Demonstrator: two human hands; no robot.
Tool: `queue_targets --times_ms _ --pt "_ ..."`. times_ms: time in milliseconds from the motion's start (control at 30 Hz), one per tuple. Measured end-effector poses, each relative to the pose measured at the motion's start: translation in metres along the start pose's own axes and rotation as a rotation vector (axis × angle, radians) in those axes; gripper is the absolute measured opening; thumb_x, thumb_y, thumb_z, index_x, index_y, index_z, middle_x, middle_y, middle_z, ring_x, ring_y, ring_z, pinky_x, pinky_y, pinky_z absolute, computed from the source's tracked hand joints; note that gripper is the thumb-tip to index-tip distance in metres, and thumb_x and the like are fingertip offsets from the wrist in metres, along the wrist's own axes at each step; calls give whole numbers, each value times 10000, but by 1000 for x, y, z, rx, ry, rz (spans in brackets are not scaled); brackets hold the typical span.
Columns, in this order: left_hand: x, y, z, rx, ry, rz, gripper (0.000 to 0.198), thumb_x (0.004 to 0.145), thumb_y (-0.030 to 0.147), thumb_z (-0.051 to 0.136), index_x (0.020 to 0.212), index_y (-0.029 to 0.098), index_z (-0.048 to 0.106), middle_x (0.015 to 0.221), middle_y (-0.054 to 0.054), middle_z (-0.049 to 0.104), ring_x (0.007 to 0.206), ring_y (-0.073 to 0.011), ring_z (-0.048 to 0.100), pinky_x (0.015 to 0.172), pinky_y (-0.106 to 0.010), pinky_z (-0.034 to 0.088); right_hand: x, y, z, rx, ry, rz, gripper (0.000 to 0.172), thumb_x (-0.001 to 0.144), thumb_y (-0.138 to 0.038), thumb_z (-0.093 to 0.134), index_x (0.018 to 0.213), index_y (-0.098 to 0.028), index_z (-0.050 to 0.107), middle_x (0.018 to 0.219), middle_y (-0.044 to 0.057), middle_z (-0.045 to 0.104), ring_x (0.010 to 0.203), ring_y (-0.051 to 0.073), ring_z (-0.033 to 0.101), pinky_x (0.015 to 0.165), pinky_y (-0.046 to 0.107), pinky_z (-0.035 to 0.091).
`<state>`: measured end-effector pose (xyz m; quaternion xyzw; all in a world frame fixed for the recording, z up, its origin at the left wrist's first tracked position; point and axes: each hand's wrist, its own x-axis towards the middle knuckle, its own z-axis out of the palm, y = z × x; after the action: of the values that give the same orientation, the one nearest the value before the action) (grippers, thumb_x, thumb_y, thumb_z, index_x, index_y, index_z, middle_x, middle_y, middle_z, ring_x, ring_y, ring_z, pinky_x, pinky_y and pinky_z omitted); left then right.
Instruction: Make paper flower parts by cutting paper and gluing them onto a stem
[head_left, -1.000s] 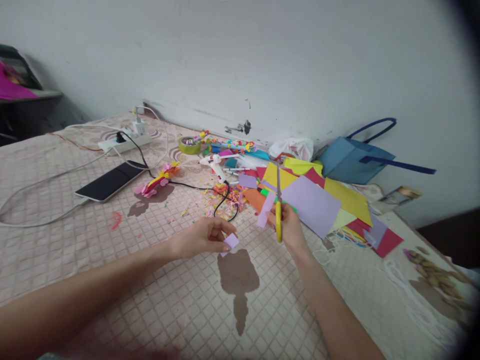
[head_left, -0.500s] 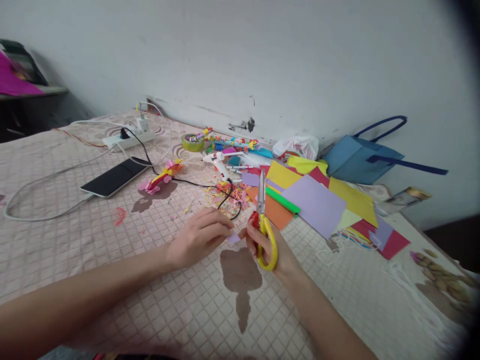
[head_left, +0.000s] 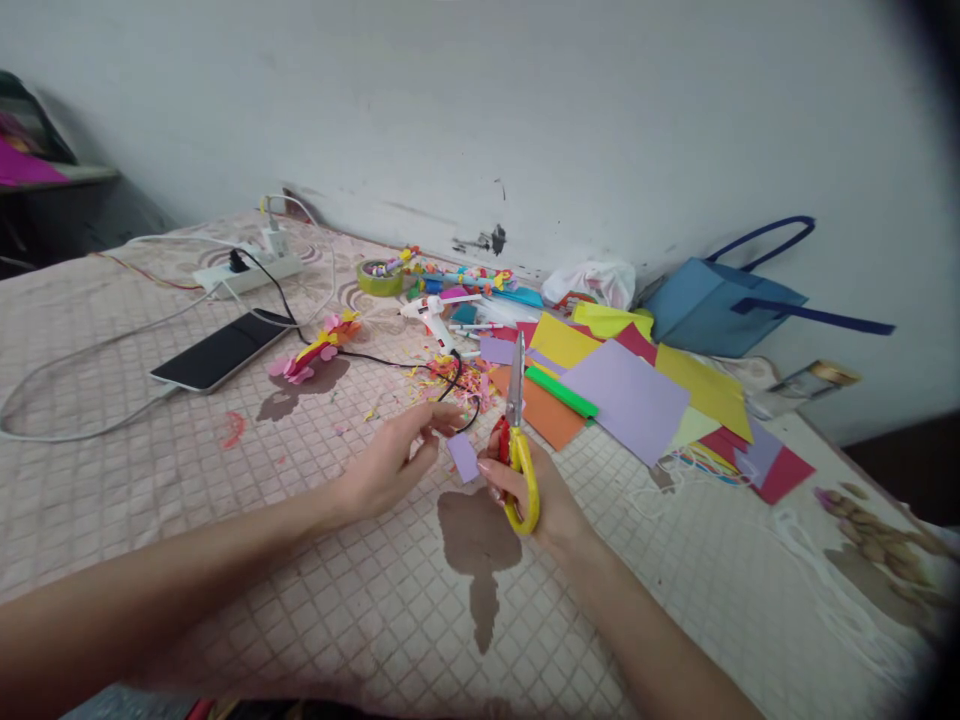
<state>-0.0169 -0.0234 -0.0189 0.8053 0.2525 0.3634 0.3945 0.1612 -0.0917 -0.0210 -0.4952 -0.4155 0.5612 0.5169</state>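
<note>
My right hand point(head_left: 536, 490) grips scissors point(head_left: 523, 470) with red and yellow handles, their blades together and pointing up and away from me. Its fingertips also meet the right edge of a small purple paper rectangle point(head_left: 463, 458). Just left of that paper is my left hand point(head_left: 394, 455), thumb and fingers curved and apart, with its fingertips close to the paper's upper corner. Beyond both hands lies a heap of coloured paper shreds point(head_left: 457, 380), crossed by the black cord of a white glue gun point(head_left: 430, 320).
Coloured sheets point(head_left: 626, 400) and a green roll point(head_left: 562, 391) spread to the right, near white string point(head_left: 832, 590) and a blue bag point(head_left: 724, 305). Leftward are a paper flower piece point(head_left: 319, 350), a phone point(head_left: 221, 352) and a power strip point(head_left: 247, 275). Yellow-green tape point(head_left: 380, 283) sits behind.
My left fingers have loosened and drawn back from the purple paper, so more of it shows. It stays by my right fingertips. The view has shifted slightly.
</note>
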Motion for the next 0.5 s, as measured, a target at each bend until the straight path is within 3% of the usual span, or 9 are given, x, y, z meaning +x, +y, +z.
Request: queue_targets --times_ms 100,200,367,500 --pt "4 -1 0 -251 -125 -267 281 906 280 366 998 133 587 879 -67 650 743 -142 592 616 -253 473 1 -3 -1 -70 13 5 285 673 -290 692 798 -198 453 616 -75 481 452 50 411 415 175 339" --pt "5 -1 0 -328 -210 -423 339 864 400 459 708 121 570 595 -8 570 527 -92 510 481 -203 387 1 -4 -2 -97 -23 9 309 663 -307 708 791 -196 449 604 -77 490 436 48 411 403 173 337" --pt "5 -1 2 -364 -110 -467 329 802 423 537 635 141 518 545 17 548 483 -73 477 462 -190 352 1 0 -1 -47 -41 4 277 739 -372 656 782 -199 444 475 -95 452 384 56 408 379 166 307" --pt "4 0 3 -391 -112 -471 321 789 413 552 621 141 527 532 17 545 485 -78 485 475 -195 364 2 1 1 -37 -28 32 314 676 -331 716 788 -199 454 557 -86 489 400 46 419 386 170 320"
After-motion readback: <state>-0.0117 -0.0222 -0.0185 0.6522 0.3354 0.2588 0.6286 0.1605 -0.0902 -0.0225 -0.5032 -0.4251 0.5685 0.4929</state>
